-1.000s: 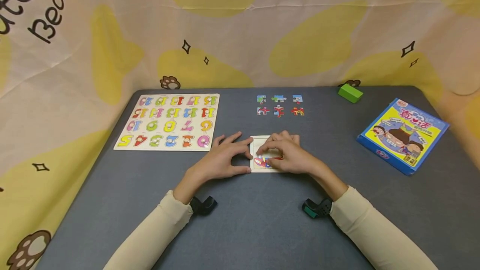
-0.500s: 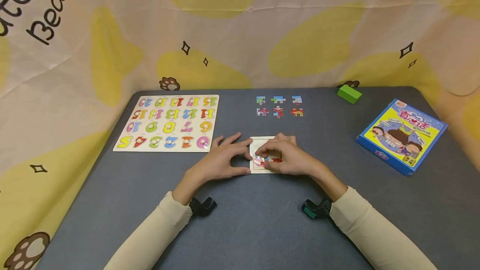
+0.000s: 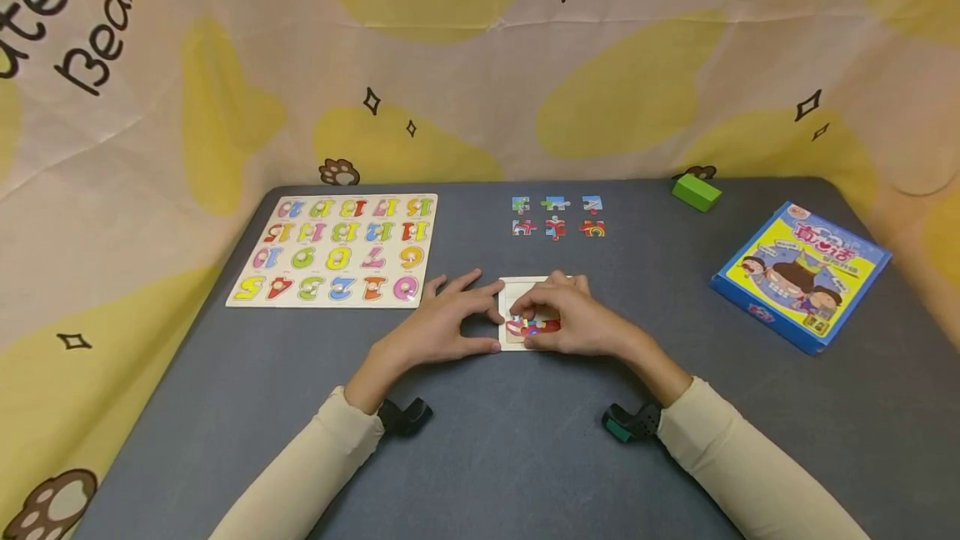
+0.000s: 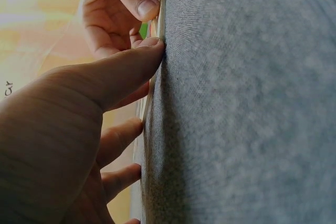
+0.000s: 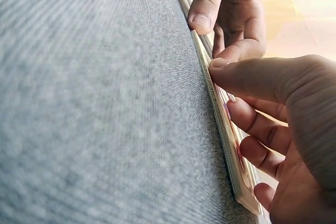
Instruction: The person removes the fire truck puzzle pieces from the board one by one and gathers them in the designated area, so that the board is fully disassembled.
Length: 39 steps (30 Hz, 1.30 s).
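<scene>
A small white-framed jigsaw tray (image 3: 517, 287) lies on the grey table, with red and multicoloured puzzle pieces (image 3: 534, 327) in its near part. My left hand (image 3: 442, 322) rests at the tray's left side; its thumb and fingers are spread fairly straight and touch the edge. Over the tray, my right hand (image 3: 581, 322) has its thumb and index finger around a piece at the near left, its other fingers curled. In the right wrist view, the right thumb (image 5: 247, 74) lies at the tray's near edge. The right hand hides the tray's right side.
Several loose puzzle pieces (image 3: 555, 228) lie in two rows beyond the tray. A number board (image 3: 427, 232) is at the left. On the right are a blue and yellow box (image 3: 806, 273) and a green block (image 3: 697, 192). A patterned cloth (image 3: 450, 48) hangs behind the table.
My right thumb has shifted slightly left and nearer along the tray, and more of the coloured pieces shows. The left hand stays at the tray's edge. The head view has tilted slightly.
</scene>
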{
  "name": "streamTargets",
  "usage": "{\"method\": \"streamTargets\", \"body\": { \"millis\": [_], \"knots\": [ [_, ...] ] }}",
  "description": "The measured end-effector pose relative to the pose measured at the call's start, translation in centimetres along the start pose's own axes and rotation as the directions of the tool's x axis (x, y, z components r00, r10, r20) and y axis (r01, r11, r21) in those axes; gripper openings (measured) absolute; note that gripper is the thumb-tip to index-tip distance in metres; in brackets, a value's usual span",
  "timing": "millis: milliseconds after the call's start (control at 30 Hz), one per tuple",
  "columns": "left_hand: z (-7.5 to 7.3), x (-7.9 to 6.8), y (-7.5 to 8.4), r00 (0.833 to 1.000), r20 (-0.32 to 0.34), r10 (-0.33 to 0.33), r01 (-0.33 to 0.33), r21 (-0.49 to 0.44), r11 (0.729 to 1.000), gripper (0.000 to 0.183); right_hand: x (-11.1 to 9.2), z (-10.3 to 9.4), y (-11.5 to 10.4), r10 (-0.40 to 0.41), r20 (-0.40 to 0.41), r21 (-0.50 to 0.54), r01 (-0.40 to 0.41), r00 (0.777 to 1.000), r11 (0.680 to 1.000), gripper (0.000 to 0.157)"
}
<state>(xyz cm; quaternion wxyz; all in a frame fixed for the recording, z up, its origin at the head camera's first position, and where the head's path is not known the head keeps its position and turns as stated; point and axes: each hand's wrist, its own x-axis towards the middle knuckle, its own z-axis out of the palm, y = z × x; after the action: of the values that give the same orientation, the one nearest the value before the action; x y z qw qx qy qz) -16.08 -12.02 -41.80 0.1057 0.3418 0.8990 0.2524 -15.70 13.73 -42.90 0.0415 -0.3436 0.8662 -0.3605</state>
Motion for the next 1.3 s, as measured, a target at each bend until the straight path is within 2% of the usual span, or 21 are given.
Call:
{"method": "streamTargets", "body": {
  "millis": [433,867,1300],
  "knots": [
    [0.1,-0.3,-0.2,1.000,-0.003,0.005,-0.005,0.008,1.000,0.024,-0.1,-0.7,0.2,0.001,0.003,0.060,-0.001,1.000,0.998,0.032],
    [0.5,-0.3,0.4,1.000,-0.008,-0.020,0.021,0.086,0.996,0.056,-0.4,-2.3,1.1,0.028,-0.005,0.113,-0.028,1.000,0.993,0.036],
    [1.1,-0.1,0.2,0.998,-0.061,-0.019,0.020,0.024,1.000,0.050,-0.5,-2.7,1.7,0.045,-0.006,0.098,-0.045,0.999,0.994,0.035]
  ]
}}
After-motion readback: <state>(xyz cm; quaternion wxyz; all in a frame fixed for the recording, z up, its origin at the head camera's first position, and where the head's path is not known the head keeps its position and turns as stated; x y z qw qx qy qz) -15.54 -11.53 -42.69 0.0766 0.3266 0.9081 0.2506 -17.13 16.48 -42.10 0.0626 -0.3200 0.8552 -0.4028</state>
